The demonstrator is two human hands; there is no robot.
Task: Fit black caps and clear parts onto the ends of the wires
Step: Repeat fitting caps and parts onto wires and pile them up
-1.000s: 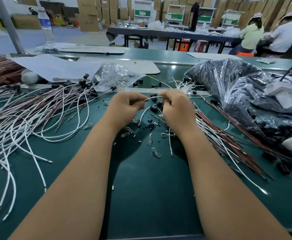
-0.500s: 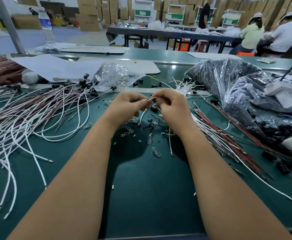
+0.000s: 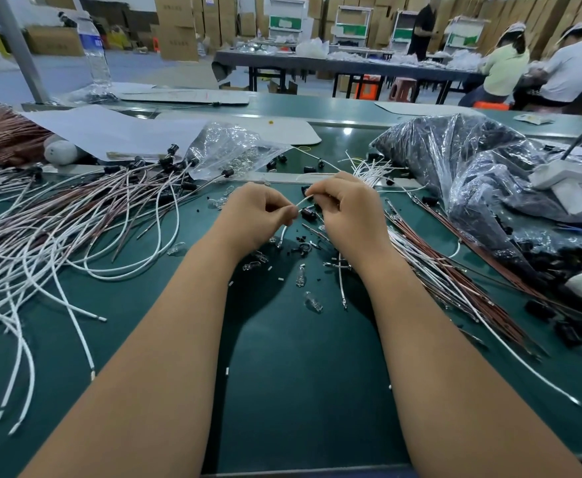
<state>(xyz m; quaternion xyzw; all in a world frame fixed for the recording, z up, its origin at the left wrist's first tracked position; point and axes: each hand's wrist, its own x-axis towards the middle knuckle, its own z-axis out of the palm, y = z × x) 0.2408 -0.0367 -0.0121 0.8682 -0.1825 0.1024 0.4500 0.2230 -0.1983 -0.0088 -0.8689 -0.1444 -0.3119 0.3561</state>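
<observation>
Between your two hands, above the dark green desk (image 3: 293, 391), runs a thin white wire (image 3: 301, 201). Your left hand (image 3: 253, 215) has its fingers curled and pinches the wire between thumb and forefinger, while your right hand (image 3: 346, 210) pinches the upper end with curled fingertips (whether a cap sits in that pinch, you cannot tell). Below the left hand the wire hangs down toward the desk. Just beside your right hand, on its inner side, lies a small black plastic cap (image 3: 307, 212). Nearer you than both hands, small clear glass-like parts (image 3: 300, 276) are scattered on the desk. Left of your left hand spreads a loose heap of white and brown wires (image 3: 58, 229); right of your right hand lies a straighter bundle of brown and white wires (image 3: 455, 277), with a crumpled clear plastic bag of black caps (image 3: 455, 160) beyond it.
</observation>
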